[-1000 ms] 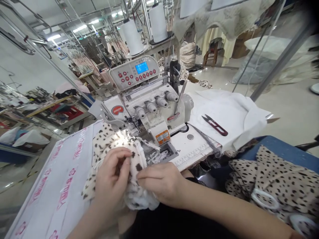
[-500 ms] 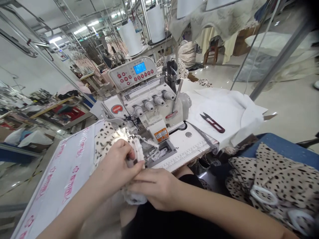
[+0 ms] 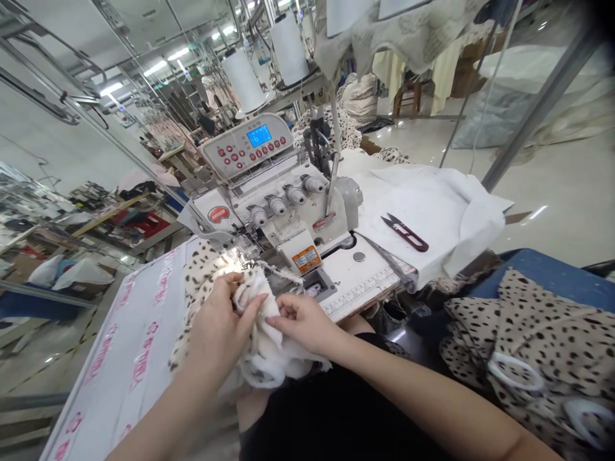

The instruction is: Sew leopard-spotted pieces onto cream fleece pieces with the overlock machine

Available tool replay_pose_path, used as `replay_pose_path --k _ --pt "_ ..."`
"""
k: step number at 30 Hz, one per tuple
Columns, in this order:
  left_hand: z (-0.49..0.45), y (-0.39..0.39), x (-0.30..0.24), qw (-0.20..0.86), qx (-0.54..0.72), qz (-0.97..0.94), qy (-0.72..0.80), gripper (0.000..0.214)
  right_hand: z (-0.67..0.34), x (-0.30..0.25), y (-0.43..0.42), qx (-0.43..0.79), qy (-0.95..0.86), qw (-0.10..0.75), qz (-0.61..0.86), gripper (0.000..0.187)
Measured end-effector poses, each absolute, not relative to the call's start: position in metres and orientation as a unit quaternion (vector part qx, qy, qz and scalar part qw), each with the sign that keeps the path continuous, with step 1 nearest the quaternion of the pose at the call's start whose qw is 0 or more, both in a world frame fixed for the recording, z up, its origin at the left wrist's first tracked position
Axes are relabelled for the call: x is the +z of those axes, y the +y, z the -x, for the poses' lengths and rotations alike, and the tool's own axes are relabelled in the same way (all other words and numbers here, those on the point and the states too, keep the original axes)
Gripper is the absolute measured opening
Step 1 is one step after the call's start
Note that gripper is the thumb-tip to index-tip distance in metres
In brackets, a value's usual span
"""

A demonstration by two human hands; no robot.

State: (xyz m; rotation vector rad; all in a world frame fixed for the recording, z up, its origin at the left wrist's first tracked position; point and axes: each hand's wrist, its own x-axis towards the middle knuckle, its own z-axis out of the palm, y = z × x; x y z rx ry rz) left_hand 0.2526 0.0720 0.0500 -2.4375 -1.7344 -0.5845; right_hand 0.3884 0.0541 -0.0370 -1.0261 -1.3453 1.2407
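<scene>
A cream fabric piece with dark spots lies bunched at the front of a white overlock sewing machine. My left hand is closed on the fabric's upper fold, just before the lit presser foot. My right hand pinches the same fabric at its right edge, fingertips nearly touching the left hand. More spotted cloth runs out to the left of the needle area.
Red thread snips lie on white cloth right of the machine. A pile of spotted pieces sits on a blue surface at the right. White thread cones stand behind. The table top bears pink printing.
Both hands have shifted up toward the presser foot with the fabric, and the right hand has moved from under the left to pinch the fabric's right edge.
</scene>
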Motion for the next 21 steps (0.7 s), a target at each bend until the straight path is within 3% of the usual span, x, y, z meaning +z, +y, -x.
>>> replay_pose_path --k 5,11,21 --pt "-0.242 0.078 0.055 0.123 -0.134 0.871 -0.457 0.014 -0.387 -0.041 0.05 0.498 -0.574 0.506 0.409 0.019" --pt "-0.236 0.092 0.064 0.209 -0.104 0.943 -0.236 0.016 -0.387 -0.038 0.048 0.428 -0.619 0.508 0.419 0.023" --pt "-0.25 0.06 0.025 0.166 -0.255 0.851 -0.427 0.029 -0.402 -0.024 0.035 0.496 -0.591 0.483 0.414 0.011"
